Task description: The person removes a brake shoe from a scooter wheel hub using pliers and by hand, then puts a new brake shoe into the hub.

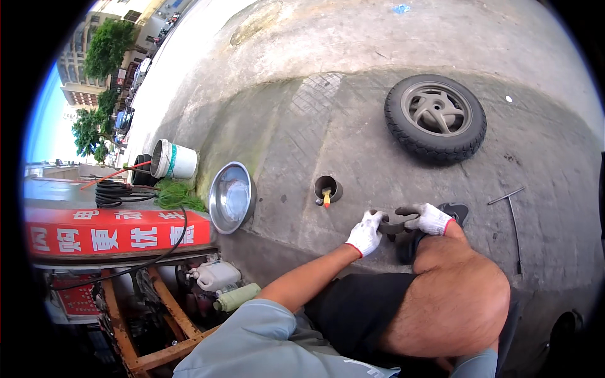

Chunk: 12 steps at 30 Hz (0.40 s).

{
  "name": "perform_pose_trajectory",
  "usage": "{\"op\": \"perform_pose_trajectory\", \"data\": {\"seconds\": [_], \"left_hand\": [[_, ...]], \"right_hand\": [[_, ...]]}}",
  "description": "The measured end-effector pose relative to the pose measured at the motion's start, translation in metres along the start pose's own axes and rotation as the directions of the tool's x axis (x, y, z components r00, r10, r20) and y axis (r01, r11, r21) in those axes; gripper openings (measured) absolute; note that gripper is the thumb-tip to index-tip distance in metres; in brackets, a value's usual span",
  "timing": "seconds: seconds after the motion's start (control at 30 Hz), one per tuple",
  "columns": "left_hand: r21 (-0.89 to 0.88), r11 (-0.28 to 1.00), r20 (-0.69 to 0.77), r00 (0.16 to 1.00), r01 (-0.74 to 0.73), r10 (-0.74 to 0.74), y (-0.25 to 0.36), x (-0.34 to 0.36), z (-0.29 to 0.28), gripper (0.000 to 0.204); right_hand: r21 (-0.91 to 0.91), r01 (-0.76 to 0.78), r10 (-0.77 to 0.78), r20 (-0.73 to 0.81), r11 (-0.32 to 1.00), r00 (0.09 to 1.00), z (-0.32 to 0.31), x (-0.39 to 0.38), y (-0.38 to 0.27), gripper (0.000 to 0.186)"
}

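Observation:
Both my hands wear white knit gloves with grey-coated fingers. Between them is a dark, curved part that looks like a brake shoe (pixel 394 228), held low over the ground in front of my knee. My left hand (pixel 366 234) is closed on its left end, and my right hand (pixel 431 219) pinches the right end. Fingers hide both ends of the part. Just beyond my left hand stands a small dark metal cup (pixel 336 191) with a yellow-and-red-handled tool (pixel 326 196) in it.
A wheel with a tyre (pixel 436 118) lies flat at the far right. A T-handle wrench (pixel 514 227) rests on the concrete to my right. On the left are a metal basin (pixel 232 197), a white bucket (pixel 178 160), a red sign (pixel 120 230) and a rusty frame (pixel 169 302).

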<state>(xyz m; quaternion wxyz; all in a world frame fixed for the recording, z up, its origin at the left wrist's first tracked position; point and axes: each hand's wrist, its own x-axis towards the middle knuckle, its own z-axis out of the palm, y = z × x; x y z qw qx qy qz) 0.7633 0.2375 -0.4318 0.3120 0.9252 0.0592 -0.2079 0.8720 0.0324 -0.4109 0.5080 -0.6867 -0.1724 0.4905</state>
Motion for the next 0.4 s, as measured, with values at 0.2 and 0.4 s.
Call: {"op": "perform_pose_trajectory", "data": {"seconds": [0.2, 0.4], "left_hand": [[0.232, 0.96, -0.134, 0.983, 0.156, -0.128, -0.087, -0.082, -0.05, 0.043], [0.331, 0.918, -0.147, 0.973, 0.217, -0.177, -0.16, -0.165, -0.059, 0.065]], "right_hand": [[-0.023, 0.0, -0.011, -0.474, 1.0, 0.881, -0.01, -0.036, 0.021, 0.037], [-0.109, -0.103, 0.03, -0.528, 0.989, 0.849, -0.015, -0.08, 0.028, 0.041]]}}
